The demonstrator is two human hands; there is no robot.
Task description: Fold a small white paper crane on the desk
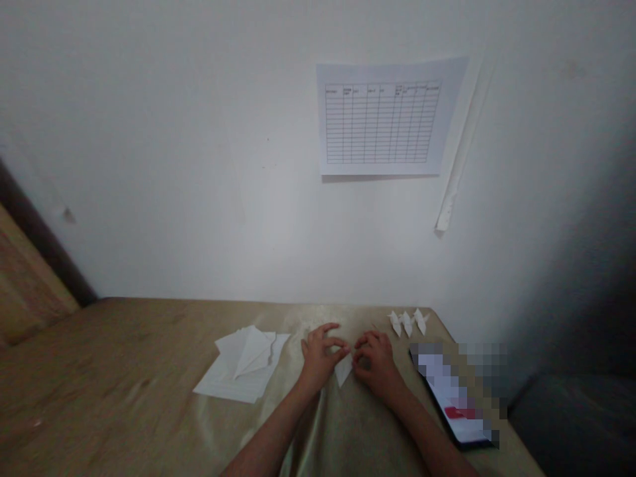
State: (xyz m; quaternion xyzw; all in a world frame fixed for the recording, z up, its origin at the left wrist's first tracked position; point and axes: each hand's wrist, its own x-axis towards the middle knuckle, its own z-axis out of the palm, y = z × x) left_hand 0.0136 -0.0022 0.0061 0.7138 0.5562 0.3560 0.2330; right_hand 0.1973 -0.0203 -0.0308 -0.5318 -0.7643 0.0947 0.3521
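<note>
Head view, my left hand (320, 354): on the tabletop (124, 371), fingers bent, their tips pinching the upper left edge of the small folded paper (342, 373).
My right hand (376, 363): just beside the left one, fingers curled in, closed on the same paper at its upper right corner; the exact grip is too small to make out.
Small folded paper: white, pointing down toward me, lying between my two hands near the far edge of the tabletop.
Paper stack (238, 384): loose white sheets to the left of my left hand, near it but apart, with a folded sheet on top.
Folded figures (408, 322): three little white ones in a row, beyond my right hand by the wall.
Phone (454, 404): flat at the right edge, screen lit.
Printed grid sheet (382, 119): stuck on the wall above.
</note>
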